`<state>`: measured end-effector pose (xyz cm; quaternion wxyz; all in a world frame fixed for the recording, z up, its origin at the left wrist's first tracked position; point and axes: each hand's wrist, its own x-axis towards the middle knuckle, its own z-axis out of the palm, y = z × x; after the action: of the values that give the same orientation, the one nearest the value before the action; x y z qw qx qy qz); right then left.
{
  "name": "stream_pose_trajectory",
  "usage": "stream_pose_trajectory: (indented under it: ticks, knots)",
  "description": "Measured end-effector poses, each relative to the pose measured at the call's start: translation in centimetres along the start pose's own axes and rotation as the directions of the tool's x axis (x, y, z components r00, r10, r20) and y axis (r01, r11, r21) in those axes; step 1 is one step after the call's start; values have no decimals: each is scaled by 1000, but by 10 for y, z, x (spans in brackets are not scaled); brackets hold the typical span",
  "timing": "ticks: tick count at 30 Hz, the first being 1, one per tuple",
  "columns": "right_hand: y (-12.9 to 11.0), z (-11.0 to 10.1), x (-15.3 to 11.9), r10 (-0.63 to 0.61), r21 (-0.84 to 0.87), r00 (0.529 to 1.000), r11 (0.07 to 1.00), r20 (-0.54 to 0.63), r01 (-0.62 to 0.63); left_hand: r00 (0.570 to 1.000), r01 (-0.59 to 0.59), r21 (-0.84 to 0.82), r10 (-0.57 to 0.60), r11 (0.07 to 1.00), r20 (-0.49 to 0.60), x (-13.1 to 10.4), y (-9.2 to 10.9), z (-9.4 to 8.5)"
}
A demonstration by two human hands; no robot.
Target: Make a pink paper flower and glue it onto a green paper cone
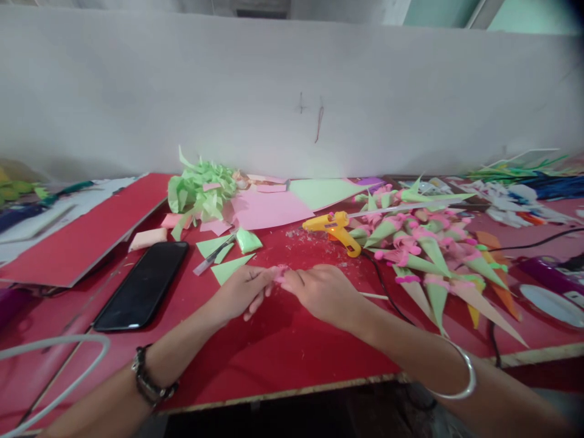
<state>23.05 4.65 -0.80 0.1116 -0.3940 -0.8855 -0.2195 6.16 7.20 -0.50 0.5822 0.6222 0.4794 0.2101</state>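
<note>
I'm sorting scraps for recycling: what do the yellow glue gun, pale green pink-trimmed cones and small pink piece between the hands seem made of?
Yellow pistol-shaped glue gun: probably hard plastic, smooth and moulded-looking. Pale green pink-trimmed cones: likely matt paper or card, with thin edges and sharp points. Small pink piece: material unclear, mostly covered.

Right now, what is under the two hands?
Red tabletop shows below the left hand and right hand, whose fingers pinch a small pink piece. Whatever lies directly beneath the palms is covered.
</note>
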Motion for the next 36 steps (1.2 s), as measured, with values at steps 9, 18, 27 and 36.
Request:
stream_pose_trajectory:
  ticks: [9, 18, 27, 36]
  knots:
    - [-5, 1, -1, -80, -216, 985, 975, -155, 45, 996, 88, -248, -80, 965, 40, 4, -6, 0]
    - [4, 2, -1, -120, -221, 979, 972, -168, 81, 988, 129, -364, -90, 923, 123, 6, -10, 0]
    - [14, 5, -1, -145, -200, 963, 975, -229, 99, 991, 100, -404, -55, 909, 122, 4, -6, 2]
    - [14, 3, -1, -119, -118, 964, 989, -238, 93, 962, -268, 117, 272, 956, -23, 0, -4, -2]
